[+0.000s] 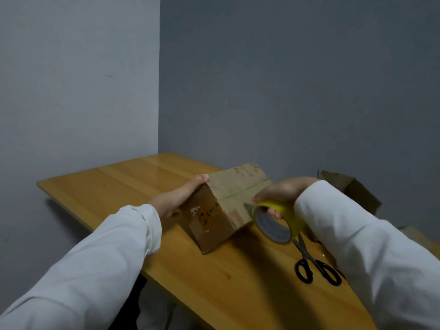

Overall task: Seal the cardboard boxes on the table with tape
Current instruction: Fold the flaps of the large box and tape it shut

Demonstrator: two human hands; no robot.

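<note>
Cardboard box (221, 206) — on the wooden table (123, 184), tilted up on one edge. Your left hand (177, 197) grips its left end. Your right hand (282, 192) holds the yellow tape roll (277, 221) against the box's right side. Black scissors (314, 265) — on the table, just beside the roll.

Dim, soft-focus view; shadows fell below the right hand (282, 190), with wide-angle bending at the edges.
</note>
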